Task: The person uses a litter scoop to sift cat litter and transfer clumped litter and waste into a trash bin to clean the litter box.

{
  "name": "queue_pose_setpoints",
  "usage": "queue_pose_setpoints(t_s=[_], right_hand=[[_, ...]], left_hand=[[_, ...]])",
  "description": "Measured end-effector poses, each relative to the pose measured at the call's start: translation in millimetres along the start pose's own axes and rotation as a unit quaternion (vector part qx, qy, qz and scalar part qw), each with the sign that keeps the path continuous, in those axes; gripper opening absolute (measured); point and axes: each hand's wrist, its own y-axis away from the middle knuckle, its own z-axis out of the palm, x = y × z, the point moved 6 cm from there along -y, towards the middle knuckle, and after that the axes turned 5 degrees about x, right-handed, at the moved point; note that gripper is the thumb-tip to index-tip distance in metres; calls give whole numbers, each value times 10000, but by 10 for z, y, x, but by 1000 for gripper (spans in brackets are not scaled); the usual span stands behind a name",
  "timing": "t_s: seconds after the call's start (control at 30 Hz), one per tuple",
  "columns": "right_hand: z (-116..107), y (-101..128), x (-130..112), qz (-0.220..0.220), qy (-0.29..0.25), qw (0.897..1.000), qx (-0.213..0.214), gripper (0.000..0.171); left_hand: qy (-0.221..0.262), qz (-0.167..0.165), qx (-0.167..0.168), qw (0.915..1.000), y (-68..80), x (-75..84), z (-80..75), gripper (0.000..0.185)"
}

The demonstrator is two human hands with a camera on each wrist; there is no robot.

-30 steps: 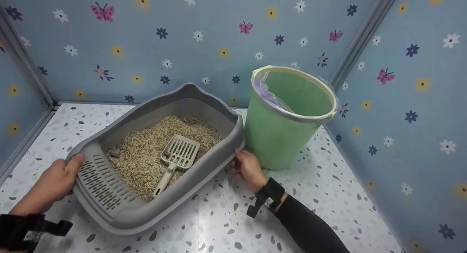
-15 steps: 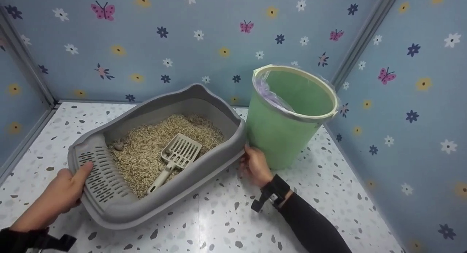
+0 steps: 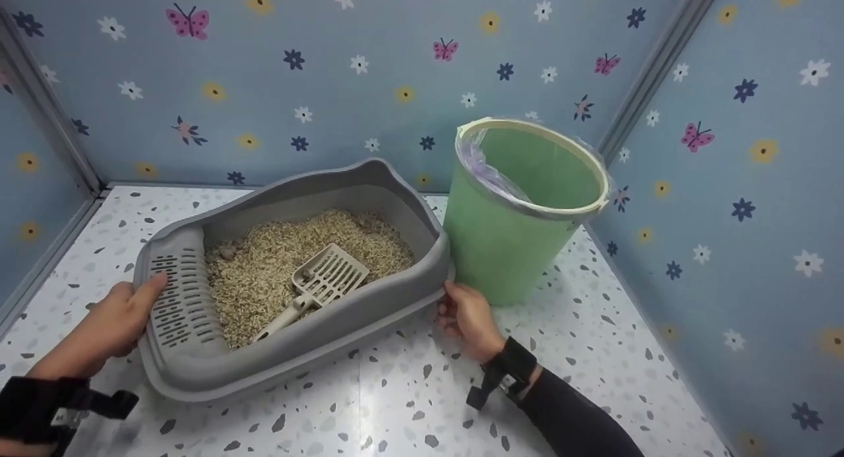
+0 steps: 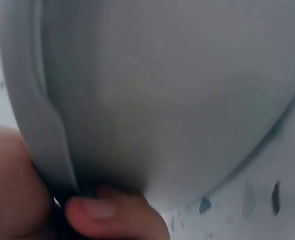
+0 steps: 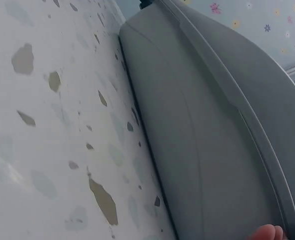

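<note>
A grey litter box [image 3: 316,351] stands on the speckled surface, turned slightly on a diagonal, with tan pellet litter [image 3: 257,266] inside. On the litter lies a beige slotted litter scoop [image 3: 334,277], handle toward the near left. My left hand [image 3: 113,322] grips the box's left end, thumb on top of the slotted ledge and fingers under the rim; the left wrist view shows the fingers [image 4: 105,215] against the outer wall. At the right end, my right hand [image 3: 473,320] holds the lower rim between thumb and curled fingers. The right wrist view catches only its fingertips [image 5: 267,234].
A green waste bin [image 3: 494,252] with a clear liner over its rim stands right beside the box's right end. Behind rises a blue flowered wall panel [image 3: 369,68], with further panels at left and right. Terrazzo-patterned surface [image 3: 395,404] shows in front.
The litter box has turned clockwise, its near left end swinging back and its far corner shifting right. Both hands have moved along with it, keeping their hold. The bin stays put.
</note>
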Motion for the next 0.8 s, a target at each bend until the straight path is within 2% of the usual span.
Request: queue_pose_setpoints(t_s=[0.13, 0.27, 0.37, 0.63, 0.7, 0.8], right_hand=[[-38, -84, -9, 22, -169, 9997, 173, 34], [-42, -96, -17, -101, -63, 9999, 96, 36], [-29, -34, -20, -240, 106, 9996, -69, 36], [-43, 170, -1, -204, 460, 9985, -202, 35], [-81, 146, -29, -296, 753, 9967, -98, 40], [-144, 41, -86, -576, 1359, 9889, 173, 47]], left_hand=[[-1, -201, -82, 9998, 230, 14, 179, 81], [-89, -142, 61, 9998, 372, 45, 295, 78], [-157, -16, 118, 9998, 344, 63, 268, 74], [-8, -9, -225, 9997, 43, 91, 59, 72], [77, -61, -276, 9996, 37, 98, 75, 70], [67, -366, -388, 9986, 153, 90, 163, 68]])
